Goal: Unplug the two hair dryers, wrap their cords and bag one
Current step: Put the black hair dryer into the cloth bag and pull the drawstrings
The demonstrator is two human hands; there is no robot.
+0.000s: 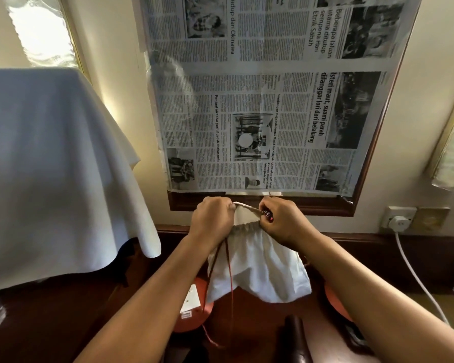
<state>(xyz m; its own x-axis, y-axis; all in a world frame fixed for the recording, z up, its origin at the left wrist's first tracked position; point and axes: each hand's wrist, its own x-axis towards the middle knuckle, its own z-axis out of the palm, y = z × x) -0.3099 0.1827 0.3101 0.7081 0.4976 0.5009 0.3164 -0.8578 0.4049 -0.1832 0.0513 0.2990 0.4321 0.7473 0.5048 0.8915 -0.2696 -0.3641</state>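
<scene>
Both hands are up at centre frame, working the mouth of a cream cloth bag point(257, 265). The left hand point(211, 218) is pinching the gathered rim on its left side, fingers curled tight on the fabric. The right hand point(283, 221) is gripping the opposite side of the rim, and something small, dark red and beaded is showing between its fingers. The two hands are sitting close together, with only the puckered opening between them.

The bag is hanging down from that grip, its body bulging and drooping just above the dark wooden surface point(63, 315). A thin dark-red drawstring point(231, 289) is trailing down from under the left hand, running in front of the bag toward the bottom of the frame.

Under the bag, red rounded shapes are peeking out at lower centre point(194, 307) and lower right; what they are, I cannot tell. A white cable point(414, 268) is running down from a plug in a wall socket point(399, 218) at the right. Newspaper point(260, 100) is covering a framed panel at upper centre, and a white cloth point(50, 166) is draping over something at the left.
</scene>
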